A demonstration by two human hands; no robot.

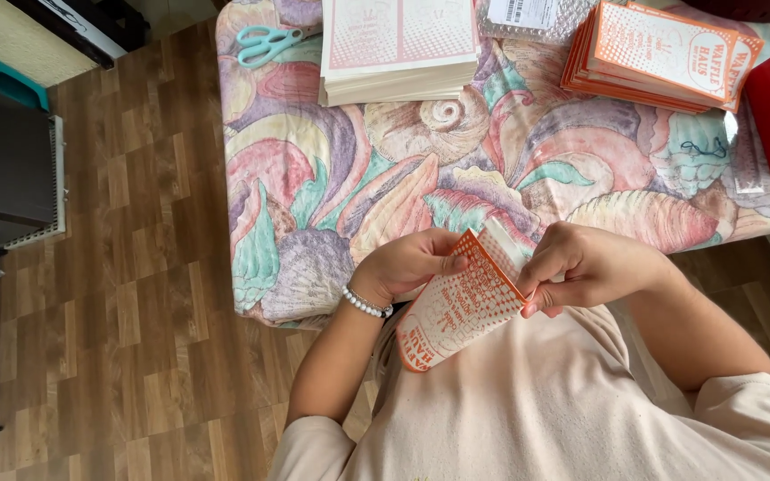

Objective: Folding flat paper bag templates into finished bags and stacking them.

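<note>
Both hands' fingers [456,263] pinch the orange paper sleeve [456,307].

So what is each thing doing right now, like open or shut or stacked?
orange paper sleeve: held in both hands, top end open
left hand: gripping the sleeve
right hand: pinching the sleeve's edge
scissors: shut, lying flat
pink sheets: stacked
orange sleeves: stacked, fanned

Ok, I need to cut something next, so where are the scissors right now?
In the head view, the teal-handled scissors lie at the far left corner of the shell-patterned tablecloth, just left of the stack of pink printed sheets, away from both hands.
</note>
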